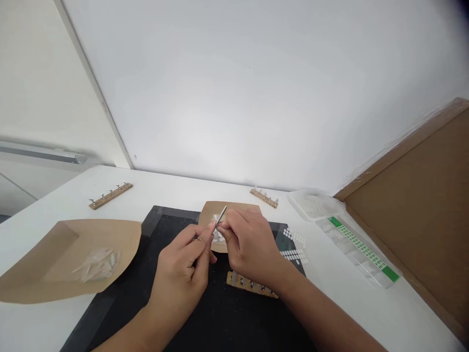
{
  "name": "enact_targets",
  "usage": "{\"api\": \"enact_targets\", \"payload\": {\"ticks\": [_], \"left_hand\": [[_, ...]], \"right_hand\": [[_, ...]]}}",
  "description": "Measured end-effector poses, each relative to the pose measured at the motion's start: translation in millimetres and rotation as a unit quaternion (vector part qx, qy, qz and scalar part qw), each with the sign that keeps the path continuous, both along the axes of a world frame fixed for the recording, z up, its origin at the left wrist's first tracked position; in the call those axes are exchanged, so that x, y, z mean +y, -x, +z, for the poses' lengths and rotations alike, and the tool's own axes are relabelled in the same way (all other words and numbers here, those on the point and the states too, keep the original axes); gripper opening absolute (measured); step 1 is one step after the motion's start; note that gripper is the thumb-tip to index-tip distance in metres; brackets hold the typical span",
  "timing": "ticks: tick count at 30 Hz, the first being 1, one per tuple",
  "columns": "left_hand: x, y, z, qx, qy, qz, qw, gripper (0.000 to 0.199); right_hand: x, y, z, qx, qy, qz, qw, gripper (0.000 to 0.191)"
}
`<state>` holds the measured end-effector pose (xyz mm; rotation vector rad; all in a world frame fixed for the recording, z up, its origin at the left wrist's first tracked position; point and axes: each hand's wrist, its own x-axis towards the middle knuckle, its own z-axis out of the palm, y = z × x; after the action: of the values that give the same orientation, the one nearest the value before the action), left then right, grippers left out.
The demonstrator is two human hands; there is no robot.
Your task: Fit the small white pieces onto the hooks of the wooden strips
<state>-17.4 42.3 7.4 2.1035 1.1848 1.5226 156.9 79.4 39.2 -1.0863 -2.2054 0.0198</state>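
In the middle of the head view, my left hand (188, 261) is closed with its fingertips around a thin grey strip (221, 214) that slants up to the right. It resembles a nail file. My right hand (251, 242) meets it there, thumb and forefinger pinched against the strip's side; whatever small thing they grip is hidden. Just behind both hands lies a brown paper tray (208, 209) with small whitish pieces (219, 236) in it. Below my right hand, a wooden bar with metal pegs (252, 285) rests on the black mat (216, 318), partly covered by my wrist.
At left, a larger brown paper tray (66, 234) holds clear nail-like tips (98, 264). Peg bars stand at back left (110, 195) and back right (264, 197). White oval stickers (295, 255), a clear tub (313, 205) and a green-labelled clear case (362, 249) lie right, beside a cardboard panel (410, 171).
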Motion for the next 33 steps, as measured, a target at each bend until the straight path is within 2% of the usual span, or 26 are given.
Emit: {"api": "enact_targets", "payload": {"ticks": [6,11,15,19,24,28,33], "left_hand": [[0,4,8.9,-0.01,0.006,0.02,1.0,0.037],[-1,3,8.0,-0.011,0.013,0.02,1.0,0.037],[2,2,7.7,-0.016,0.007,0.019,1.0,0.033],[3,2,7.1,-0.016,0.022,0.013,1.0,0.033],[4,1,5.3,-0.026,0.035,0.012,0.999,0.028],[6,2,5.1,-0.025,0.056,0.012,0.998,0.028],[7,2,6.6,-0.031,0.055,0.015,0.998,0.03]], "right_hand": [[3,8,4.6,0.063,-0.028,-0.033,0.997,0.023],[1,8,2.4,0.04,-0.011,0.002,0.999,0.025],[3,8,1.8,0.063,-0.009,-0.057,0.996,0.022],[7,7,2.5,0.056,0.018,-0.004,0.998,0.024],[12,3,-0.3,0.071,0.025,-0.054,0.996,0.022],[14,3,-3.6,0.056,0.061,-0.01,0.997,0.023],[15,3,-4.4,0.078,0.061,-0.02,0.995,0.019]]}}
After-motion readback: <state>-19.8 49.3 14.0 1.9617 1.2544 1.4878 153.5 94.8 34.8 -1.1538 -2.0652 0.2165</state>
